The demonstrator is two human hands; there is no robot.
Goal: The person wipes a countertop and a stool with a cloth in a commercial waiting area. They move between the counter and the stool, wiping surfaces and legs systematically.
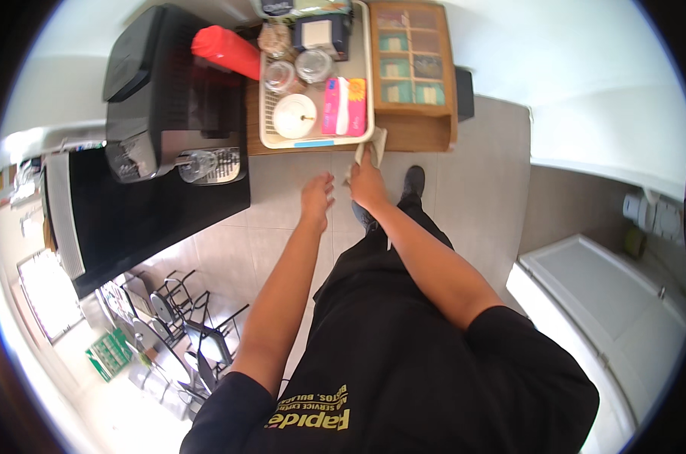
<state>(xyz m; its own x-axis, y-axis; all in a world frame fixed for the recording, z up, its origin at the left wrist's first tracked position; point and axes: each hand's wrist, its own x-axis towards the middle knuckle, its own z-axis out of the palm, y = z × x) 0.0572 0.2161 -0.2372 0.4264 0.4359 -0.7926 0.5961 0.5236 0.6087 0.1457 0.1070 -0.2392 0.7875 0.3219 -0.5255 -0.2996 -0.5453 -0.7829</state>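
My right hand [367, 181] is closed on a pale beige cloth [380, 141], which touches the wooden stand near the front right corner of a white plastic basket [266, 125]. My left hand [318, 200] hangs in the air a little left of it, fingers apart, holding nothing. Inside the basket are a pink pack of tissues [334, 112], a white round lid [288, 121], two clear jars [314, 66] and several packets. Right of the basket stands a wooden compartment box [445, 68] with green packets under its clear lid.
A black coffee machine [142, 91] stands at the left on a black counter [108, 227], with a red packet [226, 50] beside it. Stacked chairs [184, 318] and a green crate [110, 354] are at the lower left. A white chest [593, 295] is at the right.
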